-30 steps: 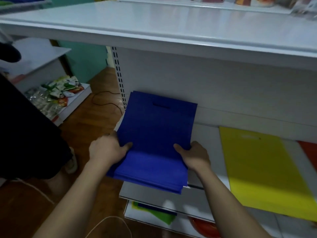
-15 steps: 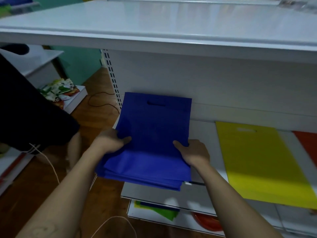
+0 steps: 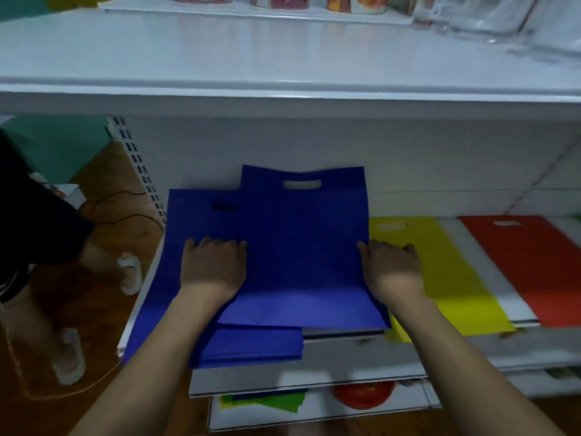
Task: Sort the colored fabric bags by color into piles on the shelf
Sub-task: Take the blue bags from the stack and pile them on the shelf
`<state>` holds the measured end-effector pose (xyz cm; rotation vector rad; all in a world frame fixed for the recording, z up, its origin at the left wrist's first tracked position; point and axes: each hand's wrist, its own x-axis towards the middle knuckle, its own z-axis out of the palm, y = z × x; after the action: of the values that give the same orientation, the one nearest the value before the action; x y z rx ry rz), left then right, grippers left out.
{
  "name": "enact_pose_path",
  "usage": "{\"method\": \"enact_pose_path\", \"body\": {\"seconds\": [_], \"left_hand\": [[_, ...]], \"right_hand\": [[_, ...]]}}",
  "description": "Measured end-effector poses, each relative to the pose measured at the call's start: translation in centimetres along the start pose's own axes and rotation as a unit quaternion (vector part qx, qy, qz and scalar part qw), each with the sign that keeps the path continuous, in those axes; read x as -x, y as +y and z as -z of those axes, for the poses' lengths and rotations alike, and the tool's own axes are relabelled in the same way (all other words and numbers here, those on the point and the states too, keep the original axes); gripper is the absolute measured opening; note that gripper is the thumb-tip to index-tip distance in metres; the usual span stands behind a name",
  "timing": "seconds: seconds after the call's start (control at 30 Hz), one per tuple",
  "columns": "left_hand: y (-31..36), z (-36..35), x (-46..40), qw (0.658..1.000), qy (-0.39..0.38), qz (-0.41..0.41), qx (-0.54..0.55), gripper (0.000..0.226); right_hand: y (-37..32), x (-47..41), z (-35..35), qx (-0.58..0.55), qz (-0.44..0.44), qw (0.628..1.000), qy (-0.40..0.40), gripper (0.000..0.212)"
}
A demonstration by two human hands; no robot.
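Both arms reach straight forward onto the shelf, palms down. The left hand (image 3: 213,267) lies on the blue bags, fingers pointing toward the back panel and bent a little at the knuckles; it rests right at the left edge of the top blue bag (image 3: 303,247), and I can't tell for sure if it's pinching that edge or just pressing flat. The right hand (image 3: 391,269) sits at the bag's right edge with its fingers curled downward over it — looks like a grip on the side, though the fingertips are hidden.

That top bag is lifted at the far end, its cut-out handle showing the white panel through it. Under it and off to the left is the blue pile (image 3: 195,234), hanging a bit over the front lip of the white shelf (image 3: 345,350). Just to the right lies a yellow bag (image 3: 440,278), then a strip of bare shelf, then a red bag (image 3: 534,269) — both flat.

Overhead there's another white shelf board (image 3: 283,58) with blurry jars at the back. A lower shelf holds green fabric (image 3: 267,401) and something round and red (image 3: 364,396). Brown wooden floor (image 3: 103,309) on the left, where another person's legs in pale shoes (image 3: 69,357) stand.
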<state>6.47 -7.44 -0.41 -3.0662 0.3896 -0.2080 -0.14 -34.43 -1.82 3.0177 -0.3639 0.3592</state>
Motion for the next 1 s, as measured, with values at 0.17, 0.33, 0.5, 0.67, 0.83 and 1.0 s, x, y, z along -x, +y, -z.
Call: {"method": "enact_pose_path", "body": {"seconds": [0.17, 0.33, 0.5, 0.67, 0.83, 1.0], "left_hand": [[7.4, -0.1, -1.6, 0.993, 0.002, -0.098, 0.066, 0.051], [17.4, 1.9, -1.4, 0.969, -0.014, -0.199, 0.144, 0.051], [29.5, 5.0, 1.5, 0.945, 0.049, -0.306, 0.107, 0.046], [43.1, 6.6, 6.8, 0.923, 0.058, -0.363, 0.112, 0.050], [55.0, 7.2, 12.5, 0.895, 0.069, -0.420, 0.131, 0.047], [62.5, 7.5, 15.6, 0.881, 0.080, -0.446, 0.140, 0.042]], "right_hand": [[7.9, 4.1, 0.6, 0.027, -0.075, 0.994, 0.074, 0.042], [16.0, 9.5, 3.4, 0.070, -0.215, 0.974, 0.013, 0.044], [25.8, 16.3, 6.1, 0.091, -0.302, 0.949, 0.020, 0.043], [37.2, 25.5, 8.0, 0.072, -0.402, 0.912, 0.041, 0.044], [46.4, 33.6, 8.8, 0.095, -0.456, 0.883, 0.053, 0.045], [52.6, 37.7, 8.8, 0.107, -0.469, 0.876, 0.051, 0.041]]}}
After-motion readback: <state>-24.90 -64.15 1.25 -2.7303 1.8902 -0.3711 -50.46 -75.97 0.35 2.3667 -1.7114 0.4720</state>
